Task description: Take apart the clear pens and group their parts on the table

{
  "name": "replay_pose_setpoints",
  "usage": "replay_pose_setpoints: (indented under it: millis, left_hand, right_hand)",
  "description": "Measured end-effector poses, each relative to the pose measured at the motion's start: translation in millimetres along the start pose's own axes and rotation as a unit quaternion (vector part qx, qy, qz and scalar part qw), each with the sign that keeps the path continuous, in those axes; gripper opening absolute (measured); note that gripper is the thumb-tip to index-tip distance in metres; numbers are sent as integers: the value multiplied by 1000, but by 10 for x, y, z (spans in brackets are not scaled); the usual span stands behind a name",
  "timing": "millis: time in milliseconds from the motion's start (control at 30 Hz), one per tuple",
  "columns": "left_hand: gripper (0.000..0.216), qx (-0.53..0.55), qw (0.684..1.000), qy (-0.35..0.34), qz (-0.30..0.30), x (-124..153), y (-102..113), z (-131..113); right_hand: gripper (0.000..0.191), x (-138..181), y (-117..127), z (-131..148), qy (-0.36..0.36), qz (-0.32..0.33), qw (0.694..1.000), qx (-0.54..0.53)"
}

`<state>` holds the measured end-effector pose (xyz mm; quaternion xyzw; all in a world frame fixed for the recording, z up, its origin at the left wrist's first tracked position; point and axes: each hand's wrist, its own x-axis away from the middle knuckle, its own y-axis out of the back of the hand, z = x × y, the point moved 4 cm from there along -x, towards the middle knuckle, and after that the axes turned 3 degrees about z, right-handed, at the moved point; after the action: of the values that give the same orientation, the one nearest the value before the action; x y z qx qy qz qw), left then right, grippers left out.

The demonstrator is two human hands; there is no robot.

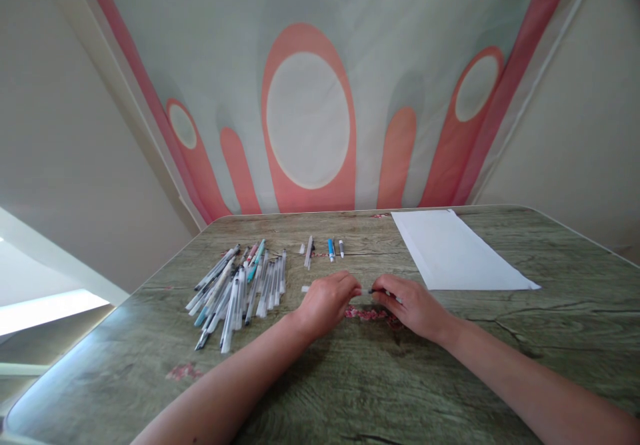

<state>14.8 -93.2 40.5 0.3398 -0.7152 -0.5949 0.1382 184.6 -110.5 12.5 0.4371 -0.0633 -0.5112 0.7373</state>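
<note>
Above the middle of the table, my left hand (330, 300) is closed in a pinch round a pale, see-through pen (365, 292), whose end shows at the fingertips. A whitish end (305, 289) shows left of that hand; I cannot tell whether it belongs to the same pen. Facing it, my right hand (413, 303) pinches a small dark pen part (371, 291) close to the pen's end. Whether the two parts touch is too small to tell. Beyond the hands lie a blue-and-white tube (331, 250), a small grey-and-white tube (341, 248) and a clear pen barrel (309, 253).
To the left, a loose pile of many pens and clear caps (240, 291) covers part of the wood-patterned table (310, 391). A white paper sheet (455, 251) lies at the back right. Behind the table hangs a pink-and-grey patterned backdrop (309, 121).
</note>
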Motion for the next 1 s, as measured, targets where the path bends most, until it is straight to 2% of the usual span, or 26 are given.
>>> replay_pose_setpoints:
  millis: [300, 500, 633, 733, 1000]
  left_hand:
    - [15, 1, 1000, 8, 4, 7, 3, 9]
    - [19, -54, 997, 14, 45, -6, -70, 29]
    - [21, -40, 997, 30, 64, -7, -116, 53]
    - [22, -24, 998, 35, 56, -1, -108, 67]
    - [23, -40, 999, 1, 18, 16, -21, 0]
  right_hand:
    - [17, 4, 9, -9, -4, -9, 1000, 7]
    - [18, 1, 13, -11, 11, -14, 1000, 12]
    - [19, -3, 20, -40, 17, -21, 1000, 10]
    - [19, -10, 33, -58, -3, -30, 1000, -8]
    - [31, -18, -12, -64, -59, 0, 997, -43]
